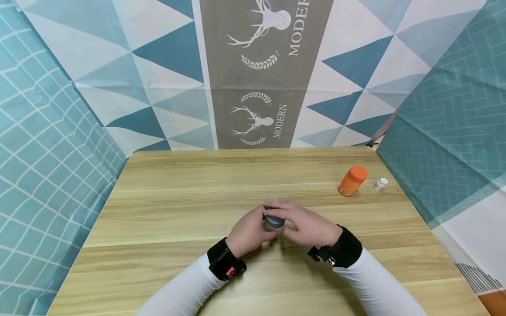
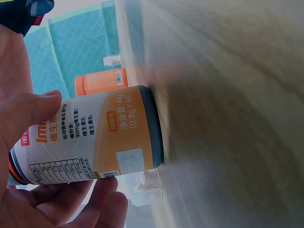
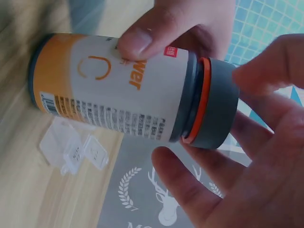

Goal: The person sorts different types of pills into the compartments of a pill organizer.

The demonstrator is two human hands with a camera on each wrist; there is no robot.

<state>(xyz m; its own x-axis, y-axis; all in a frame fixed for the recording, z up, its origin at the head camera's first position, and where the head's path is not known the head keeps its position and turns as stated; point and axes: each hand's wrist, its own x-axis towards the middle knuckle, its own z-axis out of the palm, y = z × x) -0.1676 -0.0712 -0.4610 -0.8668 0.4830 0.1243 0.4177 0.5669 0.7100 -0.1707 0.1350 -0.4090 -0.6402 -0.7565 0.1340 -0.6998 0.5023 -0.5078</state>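
A supplement bottle point(image 3: 102, 88) with a white and orange label and a dark lid stands upright at the middle of the table. My left hand point(image 1: 249, 232) grips its body from the left, thumb point(image 2: 40, 107) across the label and fingers behind. Over the top, my right hand point(image 1: 308, 223) holds the dark grey lid point(image 3: 221, 104) with its thumb and fingers around the edge. An orange ring point(image 3: 197, 99) shows beneath the lid. Just beyond the bottle lies a small clear plastic box point(image 3: 61, 142) with its flap raised, mostly hidden by the hands in the head view.
At the back right of the wooden table point(image 1: 174, 193) stand an orange jar point(image 1: 352, 181) and a small white bottle point(image 1: 381, 184). Patterned cloth hangs behind the far edge, and tiled-pattern sheets line both sides.
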